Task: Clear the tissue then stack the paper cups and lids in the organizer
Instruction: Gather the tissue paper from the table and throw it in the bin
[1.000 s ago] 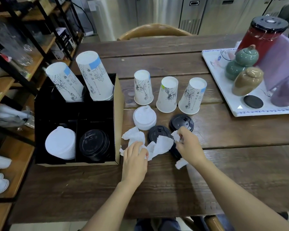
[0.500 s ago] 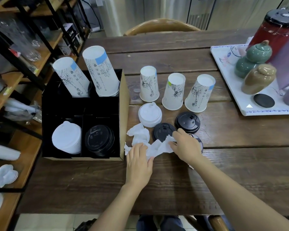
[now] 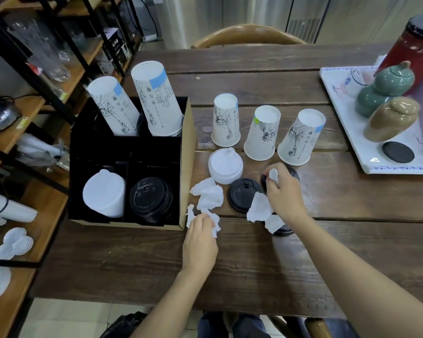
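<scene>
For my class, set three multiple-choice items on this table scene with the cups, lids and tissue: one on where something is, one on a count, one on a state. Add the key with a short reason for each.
1. Where does the white lid stack on the table sit?
A. On the tray
B. Just in front of the leftmost loose cup
C. Inside the organizer

2. How many loose paper cups stand upside down on the table, outside the organizer?
A. Three
B. Five
C. One

3. What is the right hand doing?
A. Resting flat and empty
B. Lifting a cup
C. Gripping crumpled tissue

Key:
1 B, it lies right before the leftmost cup.
2 A, that cup, the middle cup and the right cup all show their bases up.
3 C, a tissue wad pokes out between its fingers.
</scene>
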A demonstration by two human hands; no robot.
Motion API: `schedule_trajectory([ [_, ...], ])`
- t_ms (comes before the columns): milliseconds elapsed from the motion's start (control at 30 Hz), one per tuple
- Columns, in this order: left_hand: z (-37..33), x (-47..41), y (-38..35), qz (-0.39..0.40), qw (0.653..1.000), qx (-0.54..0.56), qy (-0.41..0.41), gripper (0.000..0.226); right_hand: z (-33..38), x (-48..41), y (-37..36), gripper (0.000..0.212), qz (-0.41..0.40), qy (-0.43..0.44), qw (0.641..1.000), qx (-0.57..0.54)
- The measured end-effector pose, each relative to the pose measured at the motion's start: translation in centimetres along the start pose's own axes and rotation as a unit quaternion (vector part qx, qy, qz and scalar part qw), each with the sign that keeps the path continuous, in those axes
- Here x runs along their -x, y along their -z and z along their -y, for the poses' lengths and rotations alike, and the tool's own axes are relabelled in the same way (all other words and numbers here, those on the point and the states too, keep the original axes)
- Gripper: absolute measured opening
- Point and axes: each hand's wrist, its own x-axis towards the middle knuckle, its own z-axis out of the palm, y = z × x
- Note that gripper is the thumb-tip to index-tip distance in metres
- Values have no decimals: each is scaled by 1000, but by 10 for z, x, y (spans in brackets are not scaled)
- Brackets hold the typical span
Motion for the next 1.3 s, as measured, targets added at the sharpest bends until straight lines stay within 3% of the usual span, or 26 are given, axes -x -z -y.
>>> schedule_trajectory([
  [233, 4, 6, 10, -44, 997, 58, -17, 26, 10, -5, -25, 17, 80, 50, 991, 92],
  [333, 2, 9, 14, -65, 994, 90, -9, 22, 13, -12, -42, 13, 166, 70, 971, 157],
  [433, -1, 11, 22, -95, 990, 100, -21, 18, 15, -19, -64, 40, 250, 85, 932, 249],
  [533, -2, 14, 30, -95, 987, 130, -2, 17, 17, -25, -84, 53, 283, 87, 909, 292],
  [633, -1, 19, 36, -95, 983, 156, 23, 14, 23, -28, -98, 50, 303, 71, 895, 320],
  [733, 0, 21, 41, -96, 978, 177, 55, 18, 28, -31, -103, 33, 329, 84, 877, 340],
  [867, 0, 24, 49, -96, 973, 188, 93, 29, 29, -30, -102, 8, 298, 112, 916, 243],
  [1000, -9, 24, 62, -92, 957, 246, 125, 18, 41, -27, -88, 28, 217, 69, 963, 143],
  [1100, -18, 19, 66, -56, 939, 293, 174, 12, 50, -22, -74, 43, 154, -10, 988, -21],
  [1233, -26, 10, 61, 4, 894, 340, 291, 26, 60, -13, -56, 20, 103, -134, 960, -224],
  [1300, -29, 8, 57, 15, 870, 371, 324, 30, 58, -8, -44, 26, 92, -186, 936, -284],
])
